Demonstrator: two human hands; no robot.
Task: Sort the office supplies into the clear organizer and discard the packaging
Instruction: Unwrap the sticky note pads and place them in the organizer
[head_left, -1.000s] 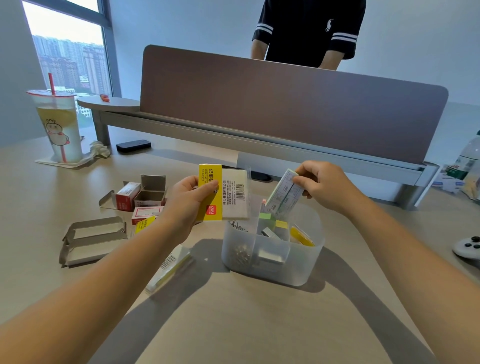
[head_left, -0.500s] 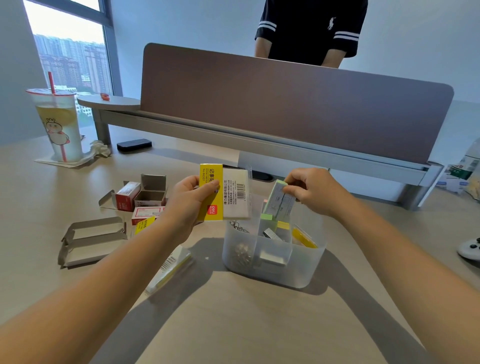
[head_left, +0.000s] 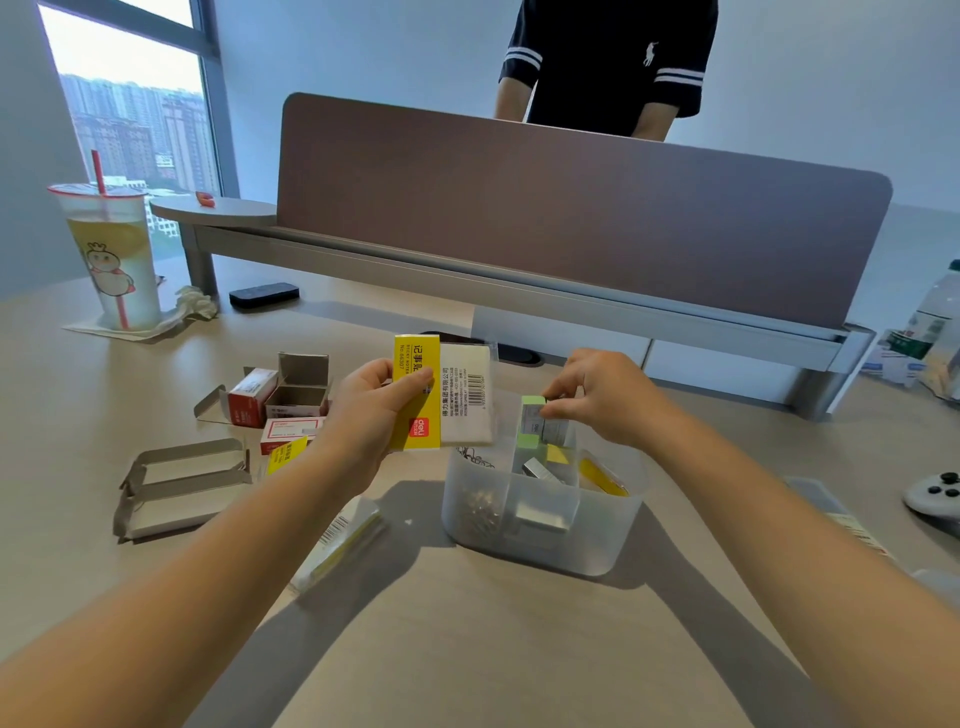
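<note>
1. The clear organizer (head_left: 545, 540) stands on the worktop (head_left: 467, 649) a little right of centre, with paper clips in its left compartment and small silver and yellow items in the others.
2. A green-edged pad of sticky notes (head_left: 535, 426) stands upright over the organizer's back middle section, its lower end below the rim.
3. The right hand (head_left: 602, 400) reaches in from the right with the forearm slanting up over the organizer's right wall; its fingertips pinch the pad's top corner (fingers curled downward).
4. The left hand (head_left: 369, 415) is raised just left of the organizer, thumb over the front of a yellow and clear package (head_left: 441, 395) that it grips upright, barcode side facing the camera.
5. Left of that hand lie opened grey cardboard boxes (head_left: 182, 488), red staple boxes (head_left: 270, 405) and a yellow label; another wrapped pack (head_left: 343, 540) lies under the left forearm.
6. The near worktop in front of the organizer is open; behind it runs a brown divider panel (head_left: 571, 218).
7. A drink cup (head_left: 111, 254) stands far left, a white controller (head_left: 935, 499) at the right edge.
</note>
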